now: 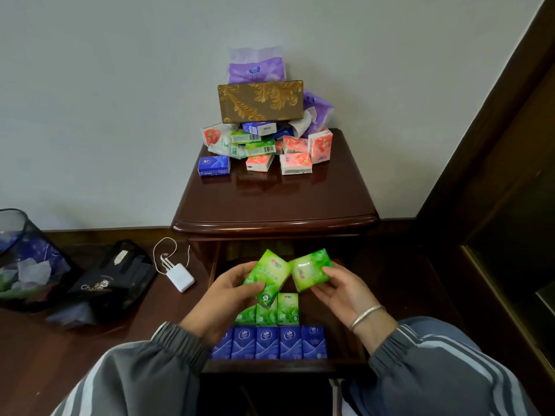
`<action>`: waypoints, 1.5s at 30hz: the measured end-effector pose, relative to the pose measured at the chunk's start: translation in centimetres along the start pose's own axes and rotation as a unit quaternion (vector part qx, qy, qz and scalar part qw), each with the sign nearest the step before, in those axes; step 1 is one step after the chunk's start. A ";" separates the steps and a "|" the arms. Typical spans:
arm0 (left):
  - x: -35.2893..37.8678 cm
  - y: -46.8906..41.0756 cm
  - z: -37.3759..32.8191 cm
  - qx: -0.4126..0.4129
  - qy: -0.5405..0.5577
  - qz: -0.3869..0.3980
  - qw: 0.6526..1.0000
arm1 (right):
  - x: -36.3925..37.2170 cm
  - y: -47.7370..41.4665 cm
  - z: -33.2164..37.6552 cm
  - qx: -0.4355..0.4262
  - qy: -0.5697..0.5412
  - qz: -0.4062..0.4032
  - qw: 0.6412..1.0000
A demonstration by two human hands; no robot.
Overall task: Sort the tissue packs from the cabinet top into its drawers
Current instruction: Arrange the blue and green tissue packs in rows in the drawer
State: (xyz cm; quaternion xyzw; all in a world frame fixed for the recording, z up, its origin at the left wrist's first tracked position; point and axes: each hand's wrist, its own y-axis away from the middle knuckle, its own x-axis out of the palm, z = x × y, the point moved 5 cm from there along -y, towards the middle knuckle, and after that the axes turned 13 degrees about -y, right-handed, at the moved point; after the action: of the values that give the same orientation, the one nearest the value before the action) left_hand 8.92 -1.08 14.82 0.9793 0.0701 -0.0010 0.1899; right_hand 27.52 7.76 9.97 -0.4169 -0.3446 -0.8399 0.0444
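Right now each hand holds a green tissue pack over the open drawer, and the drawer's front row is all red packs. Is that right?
Not quite. The head view shows the left hand and right hand each holding a green tissue pack over the open drawer, but the drawer's front row is blue packs, not red.

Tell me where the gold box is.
The gold box sits atop the pile of tissue packs at the back of the cabinet top, against the wall, under a purple pack.
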 end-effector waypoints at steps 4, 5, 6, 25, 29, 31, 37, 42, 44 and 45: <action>0.9 -0.2 1.0 -0.036 0.071 -0.008 0.997 | 0.4 0.0 -0.5 -0.035 -0.073 0.013 0.997; 1.5 -0.3 1.3 -0.043 0.098 -0.014 0.994 | 0.6 0.1 -0.9 -0.041 -0.075 0.015 0.996; 2.1 -0.4 1.7 -0.050 0.126 -0.023 0.991 | 0.7 0.3 -1.3 -0.043 -0.064 0.020 0.997; 3.2 -0.8 1.5 -0.052 0.013 -0.102 0.993 | 0.7 1.2 -2.5 -0.008 0.224 0.071 0.972; 2.9 -0.7 1.4 -0.043 -0.057 -0.098 0.993 | 0.3 0.7 -3.2 0.063 0.193 0.082 0.976; 3.0 -0.8 1.7 -0.042 -0.092 -0.076 0.992 | -0.2 0.4 -3.3 0.068 0.248 0.068 0.964; 1.6 -1.9 3.9 -0.048 -0.125 -0.030 0.991 | -2.4 -2.0 -2.4 0.047 0.317 -0.005 0.947; -6.7 -2.9 7.4 -0.104 -0.318 -0.246 0.910 | -6.7 -4.9 -1.5 -0.027 0.402 -0.164 0.901; -8.2 -2.5 10.1 -0.193 -0.378 -0.250 0.870 | -7.9 -6.0 -2.3 -0.028 0.428 -0.182 0.885; -8.4 -2.4 11.4 -0.221 -0.376 -0.236 0.868 | -8.4 -6.7 -2.6 -0.035 0.441 -0.192 0.876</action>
State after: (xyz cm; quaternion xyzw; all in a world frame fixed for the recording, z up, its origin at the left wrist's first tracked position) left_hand 0.52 -4.22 3.60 0.7915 0.2213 -0.3982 0.4074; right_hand 28.81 9.47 -0.84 0.0701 -0.3329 -0.9403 0.0149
